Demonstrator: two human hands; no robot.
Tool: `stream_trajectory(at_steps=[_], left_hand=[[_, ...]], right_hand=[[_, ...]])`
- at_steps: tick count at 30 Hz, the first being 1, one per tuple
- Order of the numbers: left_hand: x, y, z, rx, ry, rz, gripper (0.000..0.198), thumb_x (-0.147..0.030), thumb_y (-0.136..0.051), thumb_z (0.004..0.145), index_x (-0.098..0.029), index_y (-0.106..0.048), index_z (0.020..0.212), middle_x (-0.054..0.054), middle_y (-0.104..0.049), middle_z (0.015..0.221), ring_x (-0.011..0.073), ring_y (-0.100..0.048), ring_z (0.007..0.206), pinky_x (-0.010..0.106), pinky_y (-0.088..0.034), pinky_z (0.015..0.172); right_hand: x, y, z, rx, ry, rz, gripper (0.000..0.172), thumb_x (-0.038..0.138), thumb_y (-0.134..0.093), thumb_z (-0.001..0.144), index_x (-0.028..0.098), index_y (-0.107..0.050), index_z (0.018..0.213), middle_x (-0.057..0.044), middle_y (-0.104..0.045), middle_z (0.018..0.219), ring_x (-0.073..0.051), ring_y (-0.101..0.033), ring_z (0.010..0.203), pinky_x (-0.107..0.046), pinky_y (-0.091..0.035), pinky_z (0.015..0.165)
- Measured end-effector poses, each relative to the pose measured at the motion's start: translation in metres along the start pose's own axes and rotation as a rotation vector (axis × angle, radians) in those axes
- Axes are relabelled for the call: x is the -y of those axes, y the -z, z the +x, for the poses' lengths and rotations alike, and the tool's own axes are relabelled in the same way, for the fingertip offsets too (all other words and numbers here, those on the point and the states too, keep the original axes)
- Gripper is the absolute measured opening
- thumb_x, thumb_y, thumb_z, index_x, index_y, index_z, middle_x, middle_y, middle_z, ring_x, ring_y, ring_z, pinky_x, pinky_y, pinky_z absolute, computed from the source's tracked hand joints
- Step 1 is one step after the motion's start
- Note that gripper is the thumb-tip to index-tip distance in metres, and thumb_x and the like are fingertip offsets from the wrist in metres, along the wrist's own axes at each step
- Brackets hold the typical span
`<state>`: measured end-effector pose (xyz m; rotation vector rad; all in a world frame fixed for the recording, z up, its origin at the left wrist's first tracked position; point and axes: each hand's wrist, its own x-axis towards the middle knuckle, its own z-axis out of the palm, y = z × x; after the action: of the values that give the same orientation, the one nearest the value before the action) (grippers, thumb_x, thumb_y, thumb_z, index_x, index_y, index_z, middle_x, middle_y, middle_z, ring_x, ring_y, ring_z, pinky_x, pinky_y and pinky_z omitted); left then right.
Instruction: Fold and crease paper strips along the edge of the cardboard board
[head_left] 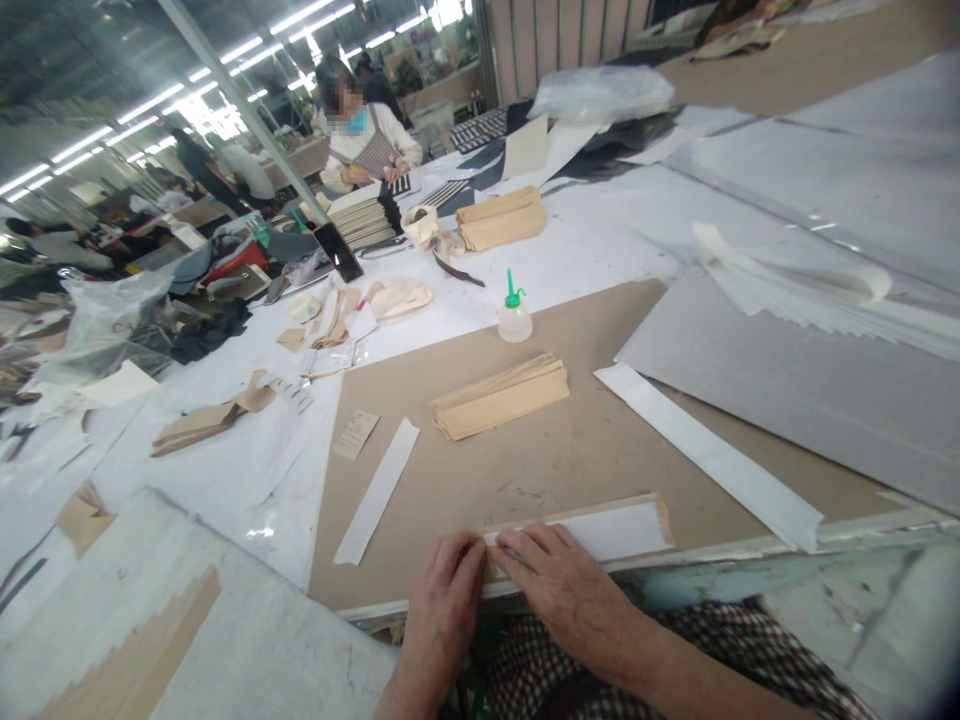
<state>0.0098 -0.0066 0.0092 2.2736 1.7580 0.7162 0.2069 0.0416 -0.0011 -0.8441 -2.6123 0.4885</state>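
Both my hands rest at the near edge of a brown cardboard work board (540, 470). My left hand (446, 595) and my right hand (559, 585) press with fingers together on the left end of a tan strip with a white strip laid on it (607, 528). The fingertips of both hands meet at that end. A stack of tan strips (501, 397) lies in the middle of the board. A loose white strip (379, 490) lies to the left and a longer white strip (709, 455) to the right.
A small glue bottle with a green nozzle (515, 315) stands at the board's far edge. A grey sheet (795, 370) overlaps the board on the right. Tan pieces (501, 218) and scraps litter the white table. A person (364, 135) works at the far end.
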Motion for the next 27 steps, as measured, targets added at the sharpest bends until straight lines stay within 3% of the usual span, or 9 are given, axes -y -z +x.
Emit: stream_trajectory(at_steps=[8,13,18,23,27], left_hand=[[0.0,0.001,0.009,-0.066,0.178,-0.171,0.012,-0.018,-0.056,0.095,-0.02,-0.066,0.103,0.007,-0.063,0.105,0.0173,-0.065,0.097,0.029,-0.057,0.085],[0.0,-0.004,0.009,-0.049,0.115,-0.116,0.015,-0.017,-0.052,0.097,-0.019,-0.066,0.103,0.007,-0.063,0.104,0.0177,-0.064,0.096,0.03,-0.057,0.086],[-0.002,-0.006,-0.001,0.054,0.009,0.007,0.025,-0.013,-0.045,0.098,-0.02,-0.063,0.115,0.009,-0.064,0.11,0.0206,-0.062,0.099,0.036,-0.057,0.088],[0.0,-0.003,-0.003,-0.093,0.172,-0.127,0.013,-0.018,-0.056,0.095,-0.02,-0.064,0.105,0.009,-0.062,0.115,0.0186,-0.065,0.101,0.031,-0.058,0.088],[-0.004,-0.005,-0.004,-0.118,0.121,-0.096,0.014,-0.016,-0.054,0.096,-0.021,-0.065,0.104,0.008,-0.063,0.112,0.0186,-0.065,0.102,0.031,-0.057,0.089]], right_hand=[[-0.001,-0.002,0.0,0.008,0.003,-0.006,0.048,0.009,-0.059,0.09,0.015,-0.052,0.137,-0.011,-0.058,0.132,-0.027,-0.051,0.112,-0.044,-0.042,0.098],[-0.001,-0.002,0.0,0.015,-0.004,-0.014,0.046,0.01,-0.057,0.091,0.015,-0.052,0.136,-0.01,-0.058,0.132,-0.027,-0.051,0.112,-0.044,-0.042,0.098],[-0.001,-0.003,-0.001,-0.015,-0.002,-0.026,0.044,0.011,-0.059,0.09,0.014,-0.053,0.134,-0.01,-0.06,0.129,-0.027,-0.051,0.111,-0.044,-0.042,0.097],[0.001,0.0,-0.001,-0.007,-0.003,-0.023,0.048,0.009,-0.06,0.09,0.017,-0.052,0.137,-0.009,-0.06,0.13,-0.027,-0.052,0.112,-0.043,-0.043,0.097],[0.002,0.0,-0.001,-0.008,-0.005,-0.021,0.048,0.009,-0.059,0.09,0.017,-0.052,0.137,-0.009,-0.06,0.13,-0.027,-0.053,0.112,-0.044,-0.044,0.097]])
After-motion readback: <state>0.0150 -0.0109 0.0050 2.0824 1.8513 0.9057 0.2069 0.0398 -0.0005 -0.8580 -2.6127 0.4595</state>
